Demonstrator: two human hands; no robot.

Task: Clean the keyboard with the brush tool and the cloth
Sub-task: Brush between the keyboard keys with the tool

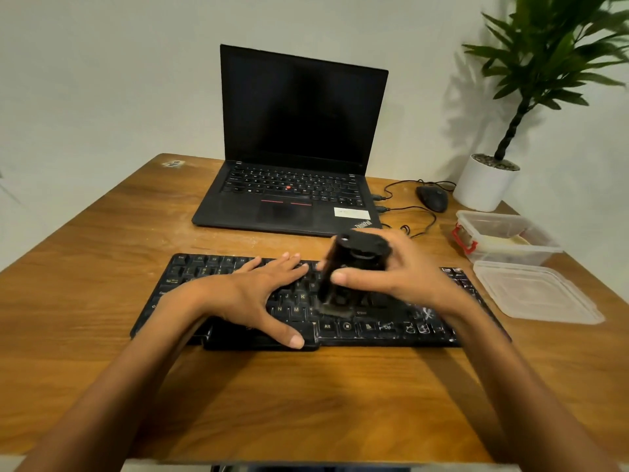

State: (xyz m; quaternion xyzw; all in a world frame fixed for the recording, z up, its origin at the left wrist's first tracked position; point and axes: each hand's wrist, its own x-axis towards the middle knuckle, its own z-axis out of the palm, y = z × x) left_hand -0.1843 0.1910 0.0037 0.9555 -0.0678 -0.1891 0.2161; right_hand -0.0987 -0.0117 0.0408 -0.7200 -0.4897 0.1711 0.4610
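While its lid point(537, 291) lies beside, the tub point(510, 257) holds something (pale).

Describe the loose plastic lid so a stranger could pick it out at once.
Start at the wooden table and follow its right edge, beyond the black keyboard. There, nearer the person than the clear tub with a red clip, lies the lid. It is flat, translucent and shallow, whereas the tub is deep.

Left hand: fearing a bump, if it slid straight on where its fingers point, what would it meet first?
Probably the brush tool gripped by the right hand: the left hand lies flat on the keyboard, fingers aimed at it. Depth is unclear.
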